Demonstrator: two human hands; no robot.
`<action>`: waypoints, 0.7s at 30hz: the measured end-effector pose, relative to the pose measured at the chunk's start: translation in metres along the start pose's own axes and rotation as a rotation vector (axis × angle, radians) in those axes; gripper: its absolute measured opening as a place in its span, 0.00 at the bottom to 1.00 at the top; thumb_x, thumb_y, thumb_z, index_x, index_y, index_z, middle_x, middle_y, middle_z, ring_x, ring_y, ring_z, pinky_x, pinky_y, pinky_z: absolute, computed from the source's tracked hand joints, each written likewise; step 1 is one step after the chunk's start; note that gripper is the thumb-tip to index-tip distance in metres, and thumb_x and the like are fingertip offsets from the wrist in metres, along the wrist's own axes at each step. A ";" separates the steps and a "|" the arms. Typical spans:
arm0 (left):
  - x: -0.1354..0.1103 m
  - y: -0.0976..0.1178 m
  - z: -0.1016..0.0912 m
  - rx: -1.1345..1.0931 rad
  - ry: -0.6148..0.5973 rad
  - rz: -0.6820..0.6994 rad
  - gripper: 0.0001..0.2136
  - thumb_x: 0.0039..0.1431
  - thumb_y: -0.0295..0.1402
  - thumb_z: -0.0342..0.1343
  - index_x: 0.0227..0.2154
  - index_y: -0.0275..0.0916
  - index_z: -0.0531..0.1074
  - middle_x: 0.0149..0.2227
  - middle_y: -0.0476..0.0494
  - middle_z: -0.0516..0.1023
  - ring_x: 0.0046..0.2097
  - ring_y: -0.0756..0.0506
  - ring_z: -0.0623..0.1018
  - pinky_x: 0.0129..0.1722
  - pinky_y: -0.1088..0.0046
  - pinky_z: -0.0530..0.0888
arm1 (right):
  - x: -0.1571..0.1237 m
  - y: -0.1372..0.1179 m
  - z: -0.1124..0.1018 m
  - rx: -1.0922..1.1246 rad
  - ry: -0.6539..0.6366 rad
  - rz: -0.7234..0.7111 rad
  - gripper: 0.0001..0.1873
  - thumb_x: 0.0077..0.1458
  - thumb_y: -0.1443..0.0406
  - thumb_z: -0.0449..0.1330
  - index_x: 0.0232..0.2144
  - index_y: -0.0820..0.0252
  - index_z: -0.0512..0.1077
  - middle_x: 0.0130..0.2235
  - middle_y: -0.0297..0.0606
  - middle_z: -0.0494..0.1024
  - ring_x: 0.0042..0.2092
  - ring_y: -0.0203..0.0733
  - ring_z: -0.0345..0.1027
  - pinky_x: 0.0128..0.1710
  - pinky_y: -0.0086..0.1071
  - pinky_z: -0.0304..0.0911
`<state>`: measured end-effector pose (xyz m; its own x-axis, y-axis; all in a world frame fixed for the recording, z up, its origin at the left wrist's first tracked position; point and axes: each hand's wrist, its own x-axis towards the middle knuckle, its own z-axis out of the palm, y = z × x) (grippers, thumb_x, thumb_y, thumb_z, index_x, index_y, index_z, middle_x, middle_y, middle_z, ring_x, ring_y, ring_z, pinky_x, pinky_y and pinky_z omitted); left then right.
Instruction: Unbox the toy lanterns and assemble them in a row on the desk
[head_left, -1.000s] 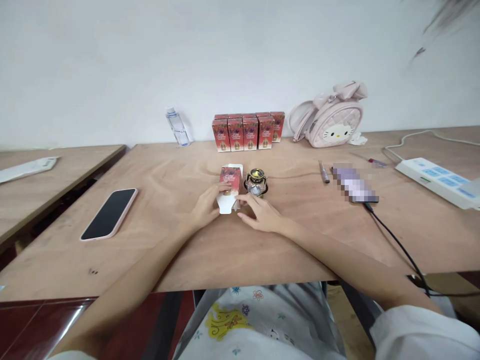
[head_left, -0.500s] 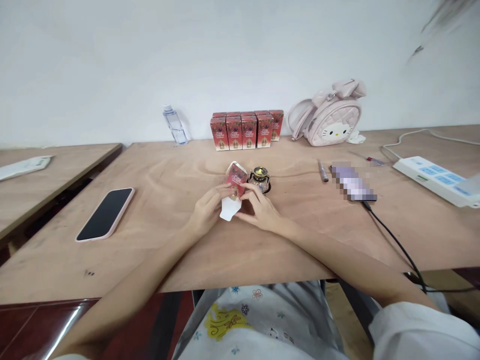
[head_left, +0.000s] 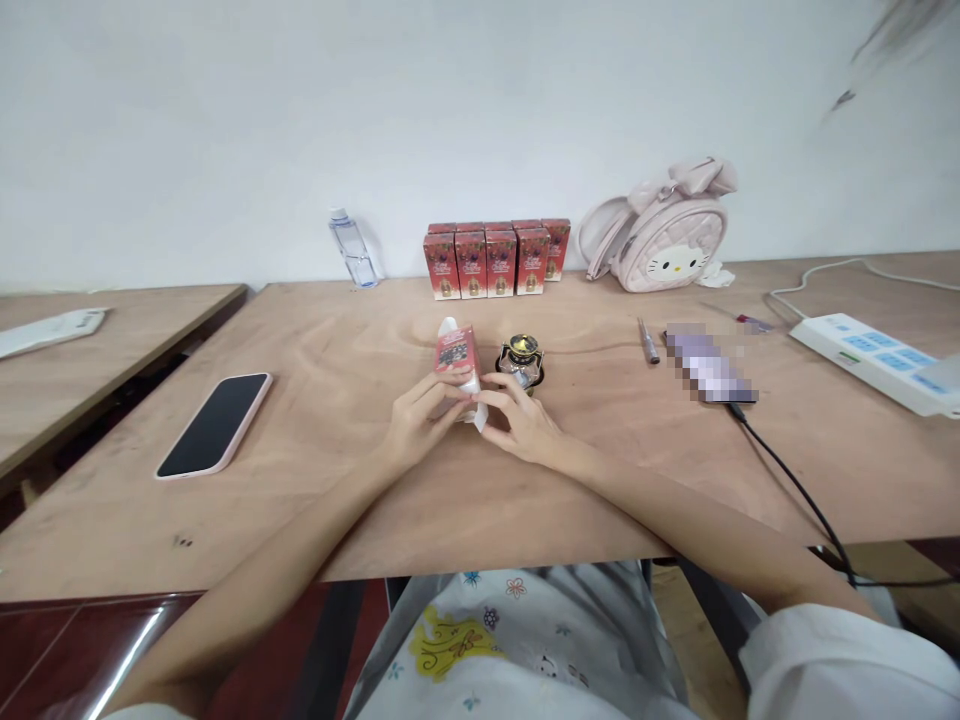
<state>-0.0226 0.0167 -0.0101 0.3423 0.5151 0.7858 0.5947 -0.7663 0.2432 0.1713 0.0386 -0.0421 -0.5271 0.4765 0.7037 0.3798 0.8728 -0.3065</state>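
A small red carton with white flaps at its ends lies tilted between my two hands at the middle of the table. My left hand grips its near left side, fingers closed round it. With bent fingers, my right hand holds the near end and a white flap there. Just behind my right hand's fingers stands a small lantern-like ornament with a gold and black top and a clear body; its lower part is partly hidden by that hand.
Several red cartons stand in rows by the wall, between a clear bottle and a pink bag. A phone lies left. To the right are a screwdriver, a cabled phone and a power strip.
The carton has been turned in my hands: another printed face shows, and a white flap now sticks up at its far end. The near flap has swung toward my right hand.
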 end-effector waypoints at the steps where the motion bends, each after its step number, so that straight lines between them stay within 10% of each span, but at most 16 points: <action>1: 0.000 0.000 0.001 0.004 -0.002 -0.001 0.03 0.59 0.29 0.55 0.36 0.38 0.71 0.42 0.42 0.78 0.47 0.47 0.77 0.47 0.68 0.74 | 0.000 0.000 0.000 -0.008 0.010 -0.009 0.17 0.56 0.67 0.55 0.49 0.54 0.61 0.51 0.46 0.64 0.45 0.42 0.69 0.35 0.33 0.71; 6: 0.002 -0.001 0.003 0.069 -0.060 0.004 0.03 0.60 0.30 0.53 0.35 0.39 0.71 0.45 0.42 0.79 0.49 0.46 0.77 0.59 0.57 0.63 | 0.003 -0.001 0.000 -0.048 0.074 -0.054 0.00 0.59 0.67 0.52 0.35 0.57 0.63 0.41 0.43 0.69 0.38 0.38 0.69 0.32 0.29 0.67; 12: 0.001 -0.004 -0.001 0.230 -0.236 0.063 0.14 0.54 0.40 0.59 0.43 0.42 0.71 0.53 0.38 0.72 0.59 0.38 0.67 0.60 0.51 0.54 | 0.006 0.001 -0.002 0.051 0.144 0.012 0.07 0.59 0.70 0.50 0.28 0.56 0.58 0.29 0.34 0.65 0.30 0.35 0.63 0.31 0.28 0.62; 21: -0.003 -0.016 0.001 0.403 -0.196 0.147 0.11 0.57 0.37 0.56 0.43 0.43 0.71 0.53 0.36 0.70 0.54 0.40 0.69 0.51 0.59 0.63 | 0.005 0.004 -0.010 0.287 0.068 -0.002 0.10 0.60 0.67 0.47 0.42 0.57 0.65 0.39 0.40 0.71 0.41 0.41 0.67 0.42 0.36 0.65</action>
<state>-0.0323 0.0283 -0.0173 0.5523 0.5045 0.6637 0.7510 -0.6467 -0.1333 0.1780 0.0428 -0.0335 -0.4717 0.4746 0.7432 0.1426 0.8728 -0.4668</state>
